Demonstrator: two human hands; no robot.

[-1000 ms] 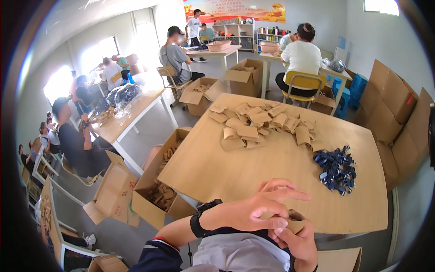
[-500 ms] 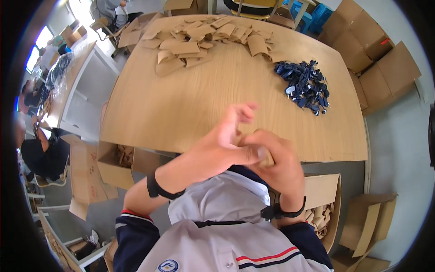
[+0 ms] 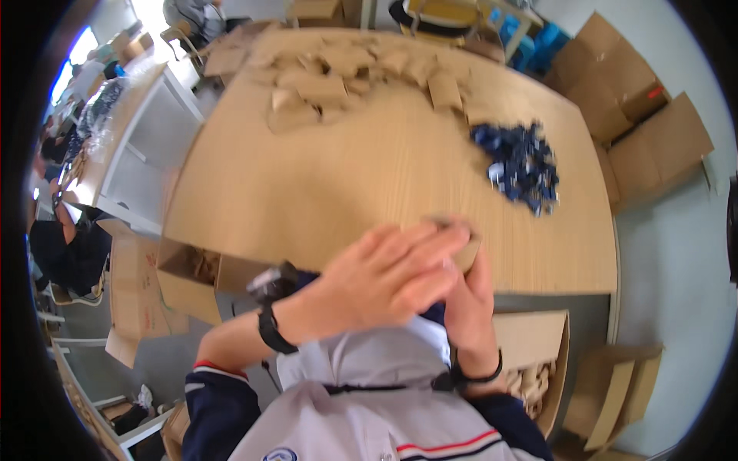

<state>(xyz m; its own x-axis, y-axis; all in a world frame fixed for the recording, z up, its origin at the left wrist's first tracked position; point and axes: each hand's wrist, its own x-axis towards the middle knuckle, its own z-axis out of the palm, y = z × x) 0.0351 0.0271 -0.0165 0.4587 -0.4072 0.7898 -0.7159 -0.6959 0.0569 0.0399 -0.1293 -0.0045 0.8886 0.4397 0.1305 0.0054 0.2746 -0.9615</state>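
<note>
Badge (image 3: 280, 455): blue-edged, unreadable | carton (image 3: 146, 296): faint print | right hand (image 3: 471, 307): clamped on cardboard piece (image 3: 467, 256) | left hand (image 3: 396, 273): over it, grip unclear

Grey shirt (image 3: 330, 422), navy sleeves (image 3: 221, 415), seemingly round badge (image 3: 280, 455)

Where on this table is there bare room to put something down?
The widest bare patch of the table lies between the brown cardboard pieces, the navy heap and the left hand. A smaller one lies between the heap, the right hand and the near edge. The far edge is crowded with cardboard pieces.
</note>
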